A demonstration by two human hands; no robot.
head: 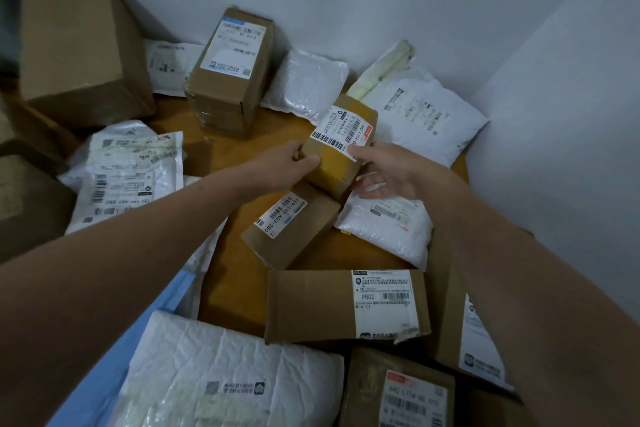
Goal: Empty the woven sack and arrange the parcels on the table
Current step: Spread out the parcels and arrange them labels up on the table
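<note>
A small brown taped box (341,142) with a white barcode label is tilted above the wooden table (228,267), near its middle. My left hand (291,163) grips the box's near left corner, thumb on top. My right hand (384,170) touches its right side, thumb on the label's edge and fingers stretched out below. The box leans over another small cardboard box (291,225) and a white padded mailer (388,229). No woven sack is in view.
Parcels ring the table: a big carton (83,52) at the far left, a tall labelled box (232,69) at the back, white mailers (426,114) by the wall corner, a flat box (346,305) and a large white mailer (228,371) in front. Walls close the back and right.
</note>
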